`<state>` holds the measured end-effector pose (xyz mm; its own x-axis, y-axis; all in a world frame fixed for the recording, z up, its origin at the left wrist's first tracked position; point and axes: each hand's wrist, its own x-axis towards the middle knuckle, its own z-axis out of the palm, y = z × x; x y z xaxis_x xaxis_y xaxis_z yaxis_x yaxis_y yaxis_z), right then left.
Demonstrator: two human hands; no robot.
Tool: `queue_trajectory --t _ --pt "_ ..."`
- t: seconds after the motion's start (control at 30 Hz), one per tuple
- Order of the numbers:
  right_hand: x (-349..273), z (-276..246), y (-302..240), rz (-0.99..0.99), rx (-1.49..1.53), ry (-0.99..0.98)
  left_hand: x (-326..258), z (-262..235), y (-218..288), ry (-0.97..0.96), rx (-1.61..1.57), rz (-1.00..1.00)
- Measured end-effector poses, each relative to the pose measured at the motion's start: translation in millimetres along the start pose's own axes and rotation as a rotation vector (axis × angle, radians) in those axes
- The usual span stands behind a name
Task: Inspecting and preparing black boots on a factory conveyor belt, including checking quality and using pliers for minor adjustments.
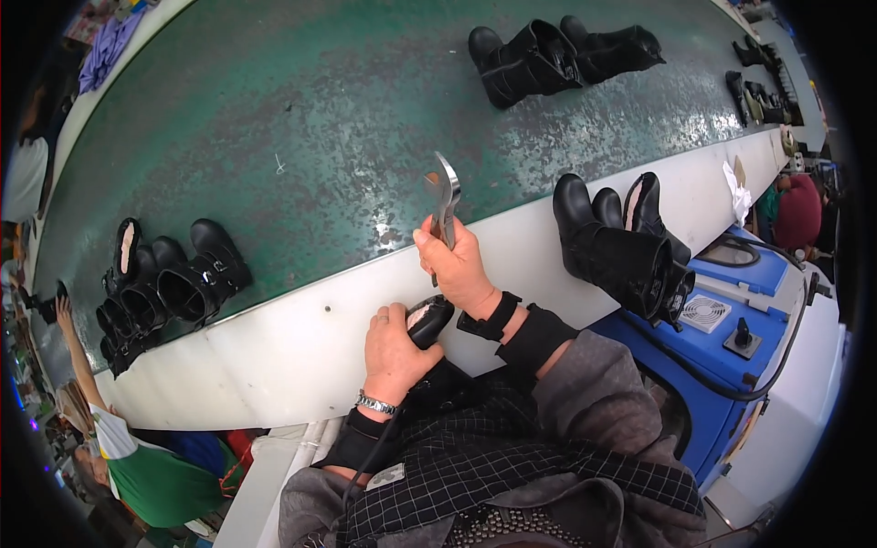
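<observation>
In front of my body, my left hand (pixel 393 358) is closed round the toe end of a black boot (pixel 429 321). Its underside faces up and shows a pale, rough strip; the rest of it is mostly hidden by my hand and dark clothes. Just above, my right hand (pixel 459 267) grips steel pincers (pixel 447 196) with a curved, beak-like head pointing away from me. The head stands over the green belt's near edge, apart from the boot. A watch is on my left wrist, and black bands wrap the right.
A wide green conveyor belt (pixel 274 173) runs beyond a white ledge (pixel 265 365). Several black boots stand at left (pixel 187 274) and right (pixel 607 242); a pair (pixel 530 64) lies farther back. A blue machine (pixel 722 310) is at right. A co-worker in green (pixel 169 484) reaches toward the belt at left.
</observation>
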<state>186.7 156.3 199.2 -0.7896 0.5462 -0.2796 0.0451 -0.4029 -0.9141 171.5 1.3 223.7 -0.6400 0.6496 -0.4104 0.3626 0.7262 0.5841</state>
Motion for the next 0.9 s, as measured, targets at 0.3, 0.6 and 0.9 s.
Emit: queue_trajectory --t 0.3,0.6,0.9 --pt "-0.6 5.4 -12.7 0.009 -0.082 -0.024 0.9 4.2 1.4 0.076 -0.039 0.057" --pt "-1.2 3.3 -11.6 -0.017 -0.138 -0.006 -0.2 7.6 1.9 0.1 -0.055 0.062" --pt "5.4 -8.1 -5.8 0.059 0.146 0.04 1.6 13.2 -3.5 0.114 -0.067 0.076"
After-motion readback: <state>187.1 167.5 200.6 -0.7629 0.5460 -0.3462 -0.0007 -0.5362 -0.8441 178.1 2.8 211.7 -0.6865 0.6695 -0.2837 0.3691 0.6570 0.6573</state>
